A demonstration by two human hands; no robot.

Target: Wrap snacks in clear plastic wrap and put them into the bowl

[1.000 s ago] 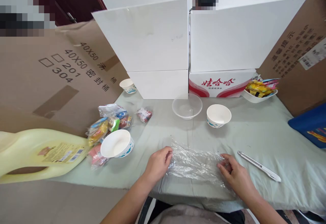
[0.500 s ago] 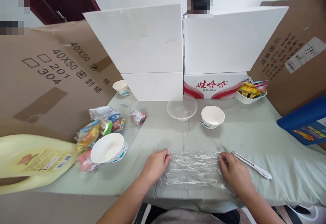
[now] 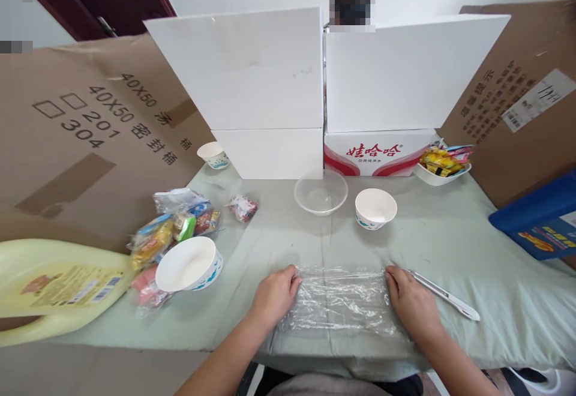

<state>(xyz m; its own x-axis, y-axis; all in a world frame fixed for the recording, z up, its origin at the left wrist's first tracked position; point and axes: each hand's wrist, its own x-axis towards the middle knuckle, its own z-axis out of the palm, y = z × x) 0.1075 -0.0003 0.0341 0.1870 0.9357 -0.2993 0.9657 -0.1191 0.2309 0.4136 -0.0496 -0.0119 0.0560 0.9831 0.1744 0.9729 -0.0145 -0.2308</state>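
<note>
A crinkled sheet of clear plastic wrap [image 3: 342,301] lies flat on the pale green tablecloth [image 3: 450,234], near the front edge. My left hand [image 3: 273,295] rests on its left edge with the fingers curled onto the film. My right hand [image 3: 411,305] presses down on its right edge, fingers together. Just right of that hand lies a white utility knife [image 3: 445,295]. Behind the sheet stand a clear plastic bowl [image 3: 321,192] and a white paper bowl [image 3: 375,207].
Another white paper bowl [image 3: 188,263] sits at the left beside a pile of wrapped snacks [image 3: 175,228] and a yellow jug [image 3: 54,285]. White boards [image 3: 252,78], cardboard sheets [image 3: 90,138], a snack bowl [image 3: 443,163], a blue box [image 3: 540,222] ring the table. A person is behind the boards.
The plastic wrap has gone from bunched up and lifted to stretched flat on the cloth. Both my hands have moved apart to its two ends and pressed down.
</note>
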